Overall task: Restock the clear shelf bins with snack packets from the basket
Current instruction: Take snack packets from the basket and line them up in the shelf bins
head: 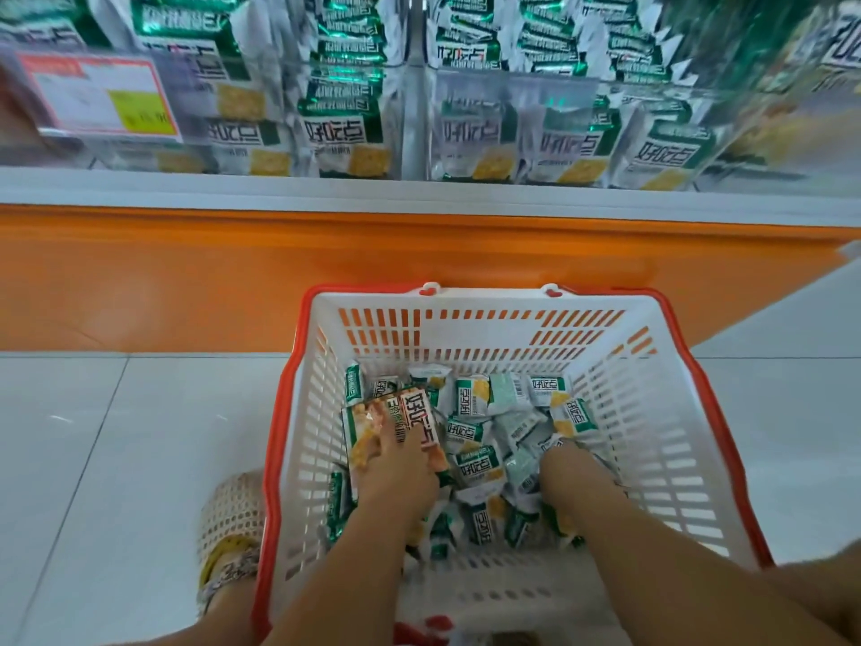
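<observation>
- White slotted plastic basket with orange-red rim (605, 366) stands on the pale tiled floor (93, 435), against the orange shelf base (186, 282).
- Small green-and-white snack packets (470, 431) cover the basket's bottom.
- Left hand (396, 473), near the basket's left wall, fingers closed on a larger clear outer wrapper (396, 426).
- Right hand (573, 473) is plunged among packets; its fingers are buried, so grip cannot be told.
- Clear acrylic shelf bins (512, 109) above appear well filled, though blurred.
</observation>
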